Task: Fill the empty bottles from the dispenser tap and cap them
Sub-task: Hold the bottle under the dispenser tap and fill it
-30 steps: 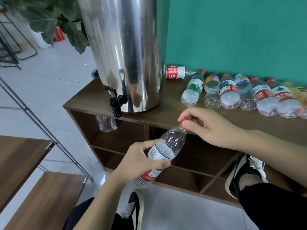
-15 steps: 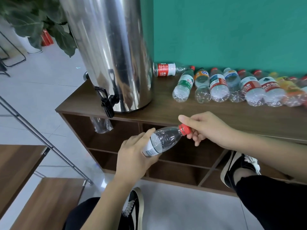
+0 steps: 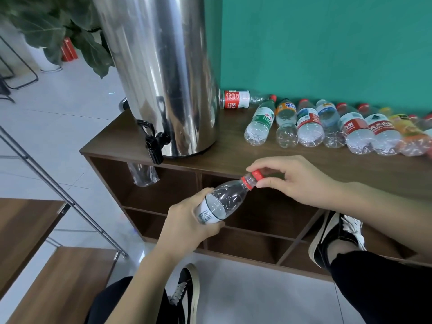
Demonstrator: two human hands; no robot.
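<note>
- Your left hand [image 3: 187, 226] wraps the bottle [image 3: 222, 199] at its label, tilted, in front of the shelf [image 3: 304, 169], right of and below the tap [image 3: 153, 143].
- It looks thin and light; it probably dents, so hold the body gently.
- Your right hand [image 3: 289, 181] pinches the red cap [image 3: 256, 176] between thumb and fingertips; grip the cap's ribbed rim.

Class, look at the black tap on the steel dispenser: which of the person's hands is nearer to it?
Left. The left hand, gripping the bottle, sits below the tap; the right hand, pinching the red cap, is farther right.
</note>
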